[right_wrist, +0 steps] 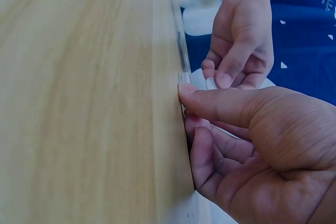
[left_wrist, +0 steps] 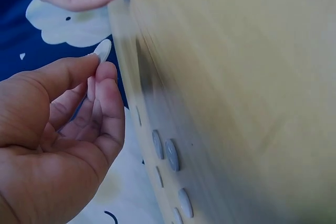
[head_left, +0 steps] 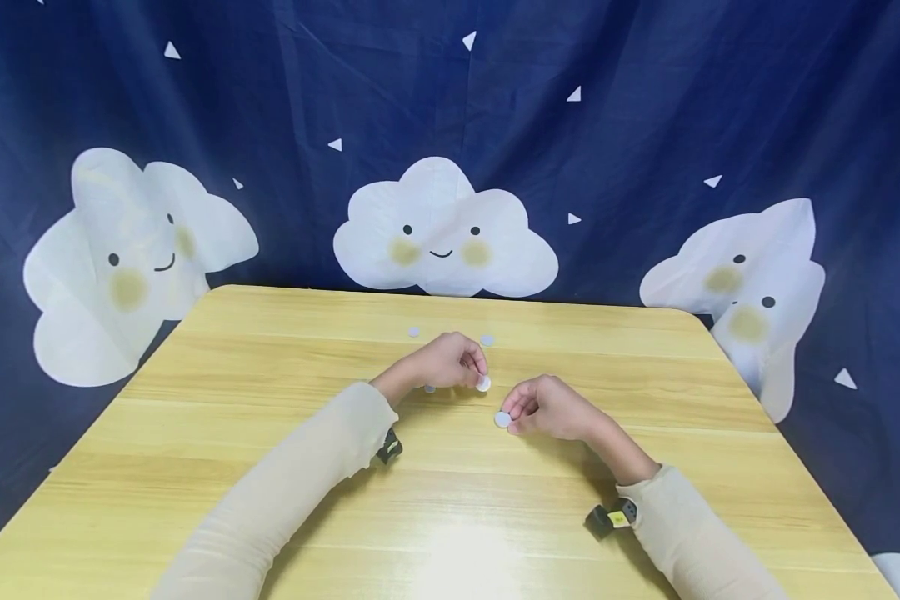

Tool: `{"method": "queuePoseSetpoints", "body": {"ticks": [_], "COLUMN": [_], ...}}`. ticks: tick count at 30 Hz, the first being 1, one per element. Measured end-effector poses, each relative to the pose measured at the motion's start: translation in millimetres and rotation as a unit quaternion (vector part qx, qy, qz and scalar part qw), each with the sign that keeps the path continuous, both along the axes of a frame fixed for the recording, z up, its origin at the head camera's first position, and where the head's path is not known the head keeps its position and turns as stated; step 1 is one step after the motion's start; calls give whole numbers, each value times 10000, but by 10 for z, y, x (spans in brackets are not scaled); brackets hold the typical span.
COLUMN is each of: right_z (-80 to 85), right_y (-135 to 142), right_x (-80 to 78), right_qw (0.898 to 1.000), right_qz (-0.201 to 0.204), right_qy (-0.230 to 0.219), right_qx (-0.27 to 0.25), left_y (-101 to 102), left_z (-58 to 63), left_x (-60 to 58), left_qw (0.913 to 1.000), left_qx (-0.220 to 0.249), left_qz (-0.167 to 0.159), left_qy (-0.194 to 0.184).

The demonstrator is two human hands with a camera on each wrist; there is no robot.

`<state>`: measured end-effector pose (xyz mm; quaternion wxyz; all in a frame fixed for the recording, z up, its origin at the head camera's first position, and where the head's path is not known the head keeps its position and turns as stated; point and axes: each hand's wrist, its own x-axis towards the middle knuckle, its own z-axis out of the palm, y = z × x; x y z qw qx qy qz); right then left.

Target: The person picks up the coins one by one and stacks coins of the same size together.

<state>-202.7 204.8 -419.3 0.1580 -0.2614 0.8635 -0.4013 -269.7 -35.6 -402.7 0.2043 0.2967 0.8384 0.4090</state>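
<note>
My left hand (head_left: 447, 360) pinches a thin white disc (left_wrist: 104, 50) between thumb and fingertips. In the left wrist view, that disc is tilted and held clear of the table. Nearer to me on the right, my right hand (head_left: 553, 407) grips a short stack of white discs (head_left: 502, 419) low over the tabletop. Layered edges of the stack (right_wrist: 184, 77) show at the thumb tip in the right wrist view. Several loose discs (left_wrist: 172, 155) lie flat on the table beyond and below my left hand, one disc (head_left: 430, 389) partly hidden by its wrist.
The wood-grain table (head_left: 217, 433) runs back to a dark blue curtain (head_left: 435, 92) with smiling clouds. Two loose discs lie toward the far edge, one disc (head_left: 414, 332) left and another disc (head_left: 487, 340) right. A black wrist camera (head_left: 609, 518) is strapped at the right cuff.
</note>
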Motion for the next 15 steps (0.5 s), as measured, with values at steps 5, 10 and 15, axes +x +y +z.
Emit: {"method": "queuePoseSetpoints", "body": {"ticks": [5, 10, 15], "right_z": [-1, -1, -4], "right_y": [7, 2, 3], "right_x": [4, 0, -6], "right_qw": [10000, 10000, 10000], "right_qz": [11, 22, 25], "right_qy": [25, 43, 14], "right_qx": [15, 12, -23], "left_y": [14, 9, 28], "left_z": [28, 33, 17], "left_x": [78, 134, 205], "left_qw": [9997, 9990, 9991], "left_qx": [-107, -228, -130], "left_qz": [-120, -194, -286], "left_qy": [168, 343, 284]}}
